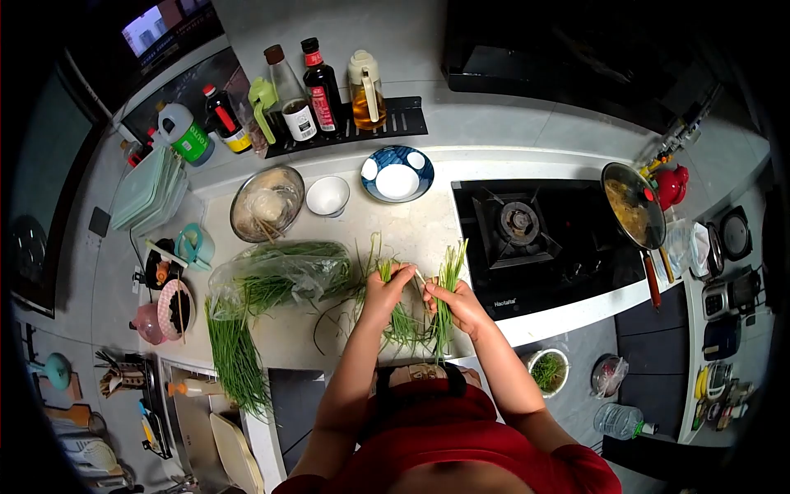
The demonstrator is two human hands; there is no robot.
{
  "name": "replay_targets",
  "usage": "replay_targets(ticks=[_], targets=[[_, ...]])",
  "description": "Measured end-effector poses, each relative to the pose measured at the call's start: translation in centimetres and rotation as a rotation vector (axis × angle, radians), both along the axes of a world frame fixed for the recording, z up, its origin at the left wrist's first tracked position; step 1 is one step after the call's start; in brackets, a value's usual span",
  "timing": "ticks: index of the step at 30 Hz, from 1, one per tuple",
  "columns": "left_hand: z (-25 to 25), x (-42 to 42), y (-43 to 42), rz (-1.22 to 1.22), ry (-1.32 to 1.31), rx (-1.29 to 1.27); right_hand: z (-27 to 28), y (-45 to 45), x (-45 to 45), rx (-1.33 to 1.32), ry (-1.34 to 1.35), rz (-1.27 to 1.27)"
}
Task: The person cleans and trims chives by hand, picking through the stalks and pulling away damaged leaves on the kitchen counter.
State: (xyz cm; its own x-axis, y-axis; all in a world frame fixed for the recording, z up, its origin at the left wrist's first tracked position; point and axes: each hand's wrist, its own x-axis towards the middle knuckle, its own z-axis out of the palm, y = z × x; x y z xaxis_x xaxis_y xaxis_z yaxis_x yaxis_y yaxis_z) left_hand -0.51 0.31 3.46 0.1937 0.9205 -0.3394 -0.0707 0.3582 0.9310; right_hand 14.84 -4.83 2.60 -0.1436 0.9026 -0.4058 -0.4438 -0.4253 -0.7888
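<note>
Over the counter's front edge, my left hand (384,295) is closed, its thumb and finger pinching thin green stalks. My right hand (461,309) is wrapped round an upright bunch of green stalks (449,272), with a pale stalk end between the two hands. Loose stalks (401,325) lie on the counter below and between them. Left of my left hand, a clear plastic bag (288,267) holds more long greens. A large bunch of greens (234,354) hangs from it over the counter edge.
A metal bowl (267,203), a white bowl (327,196) and a blue patterned bowl (397,174) stand behind. To the right is a black gas stove (543,243) with a lidded pan (632,206). Bottles line a rack (403,120). A white bin (547,372) stands below.
</note>
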Motion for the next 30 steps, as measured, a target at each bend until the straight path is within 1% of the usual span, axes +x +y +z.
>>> replay_targets(ticks=[3, 6, 10, 12, 15, 18, 20, 21, 24, 27, 28, 30], targets=[[-0.1, -0.2, 0.0, -0.031, -0.054, -0.018, 0.1, 0.0, -0.1, 0.012, -0.027, -0.013], [-1.6, 0.3, -0.3, -0.108, -0.024, 0.241, 0.1, 0.1, -0.2, 0.023, -0.031, -0.029], [-1.1, 0.0, -0.3, -0.085, -0.024, 0.128, 0.3, 0.1, -0.2, -0.037, 0.053, -0.049], [-0.5, -0.2, -0.2, -0.065, -0.032, 0.040, 0.2, 0.1, -0.1, -0.022, 0.001, -0.047], [-0.8, 0.1, -0.4, -0.139, -0.024, 0.235, -0.1, 0.1, -0.1, 0.016, -0.026, -0.060], [-1.3, 0.2, -0.5, -0.125, -0.022, 0.250, 0.4, 0.1, 0.0, 0.015, -0.014, -0.043], [-2.9, 0.5, -0.2, -0.050, 0.010, 0.332, 0.6, 0.1, 0.1, -0.003, -0.010, -0.031], [-3.0, 0.6, -0.1, -0.012, 0.025, 0.372, 0.6, 0.1, 0.2, -0.012, -0.012, -0.029], [-2.5, 0.4, 0.3, 0.066, 0.132, 0.386, 0.8, 0.0, 0.2, -0.009, -0.017, -0.028], [-2.1, 0.1, 0.7, 0.135, 0.127, 0.400, 0.7, 0.1, 0.1, 0.005, -0.010, -0.015], [-2.5, 0.1, 1.0, 0.209, 0.117, 0.441, 0.7, 0.0, 0.1, 0.010, -0.006, -0.008], [-3.0, -0.2, 1.5, 0.294, 0.121, 0.425, 0.6, -0.1, 0.2, -0.001, 0.034, 0.002]])
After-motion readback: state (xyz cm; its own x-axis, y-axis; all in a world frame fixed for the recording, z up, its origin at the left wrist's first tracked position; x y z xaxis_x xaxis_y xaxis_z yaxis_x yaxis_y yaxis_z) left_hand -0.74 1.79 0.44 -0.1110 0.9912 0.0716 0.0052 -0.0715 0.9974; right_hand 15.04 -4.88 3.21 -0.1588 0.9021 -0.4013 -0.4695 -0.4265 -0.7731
